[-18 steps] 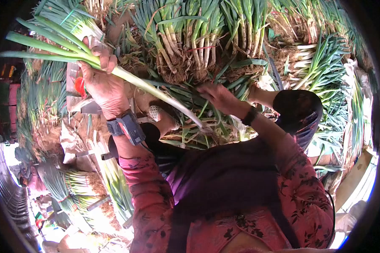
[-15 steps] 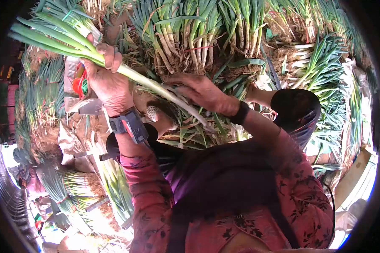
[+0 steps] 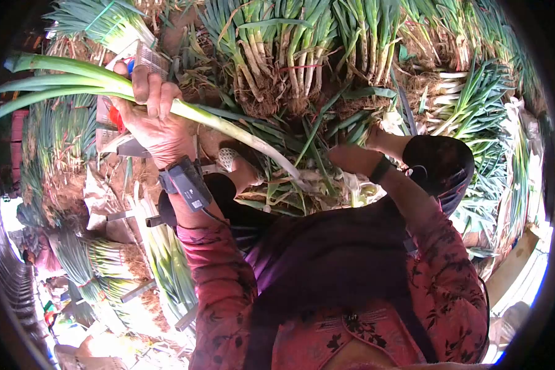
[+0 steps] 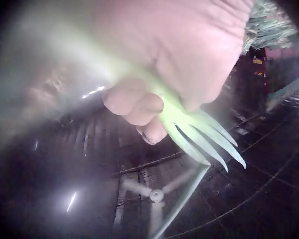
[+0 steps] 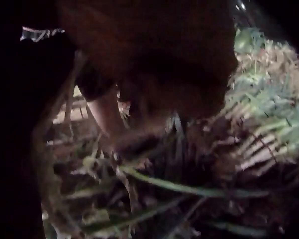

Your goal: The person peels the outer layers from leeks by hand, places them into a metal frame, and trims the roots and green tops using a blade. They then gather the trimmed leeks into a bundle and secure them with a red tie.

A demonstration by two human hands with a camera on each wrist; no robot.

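Note:
My left hand [image 3: 156, 117] grips a long green onion [image 3: 243, 137] round its upper stalk. The leaves fan out to the left, and the white shank slopes down to the right toward the roots. In the left wrist view, curled fingers [image 4: 134, 107] wrap the stalk, with the green leaves [image 4: 202, 137] spreading beyond them and one bent downward. My right hand [image 3: 354, 159] is low over the loose leaves, apart from the onion's root end. It is blurred in the head view and dark in the right wrist view; I cannot tell whether it holds anything.
Tied bunches of green onions [image 3: 299, 55] stand in front, roots down. More onions [image 3: 468, 105] lie in a pile at the right. Discarded leaves [image 3: 271, 194] cover the ground between the feet. A plastic crate [image 3: 151, 60] and bundled onions [image 3: 105, 28] are at the left.
My right hand came left to the onion's shank, then moved back right and away from it. The left hand keeps its grip, and the onion has shifted slightly.

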